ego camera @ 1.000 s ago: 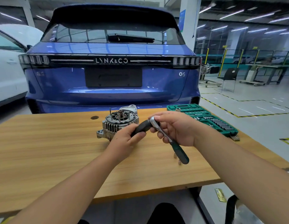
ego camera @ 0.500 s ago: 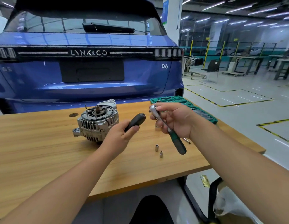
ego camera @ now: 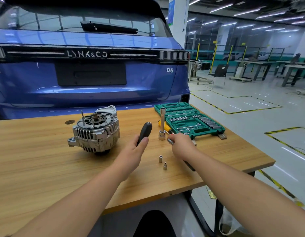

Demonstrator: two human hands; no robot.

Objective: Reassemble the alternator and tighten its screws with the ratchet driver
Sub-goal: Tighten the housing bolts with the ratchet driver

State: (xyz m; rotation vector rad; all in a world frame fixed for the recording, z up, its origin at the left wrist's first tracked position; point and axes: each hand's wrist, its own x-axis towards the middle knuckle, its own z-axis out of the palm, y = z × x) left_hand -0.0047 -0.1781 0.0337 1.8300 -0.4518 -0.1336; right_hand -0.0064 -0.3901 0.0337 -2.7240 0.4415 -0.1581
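A: Two hands (ego camera: 131,152) busy, both gripping tools. Left curled round a black driver handle (ego camera: 144,133), tip pointing up and away. Right hand (ego camera: 181,145) closed on the ratchet (ego camera: 170,140), chrome head poking out toward the tall socket extension (ego camera: 162,124) standing upright just beyond it; dark grip trailing back under the wrist.

B: And the alternator (ego camera: 95,130)?

A: Sitting on the wooden worktop (ego camera: 45,165), well to the left of both hands, shaft end and long through-bolts pointing up. Nearer the left hand, by a fair bit. Right one would have to cross over.

B: So next move probably not on the alternator yet?

A: Guessing no. Looks like fitting the extension first: ratchet head right beside its base, nearly touching, can't tell for sure. Extension axis vertical, ratchet lying roughly across it.

B: Anything else lying about?

A: Two small sockets (ego camera: 160,159) loose on the wood near the right forearm, green socket set case (ego camera: 191,120) open behind, yellow-handled screwdriver (ego camera: 162,124) partly hidden behind the extension.
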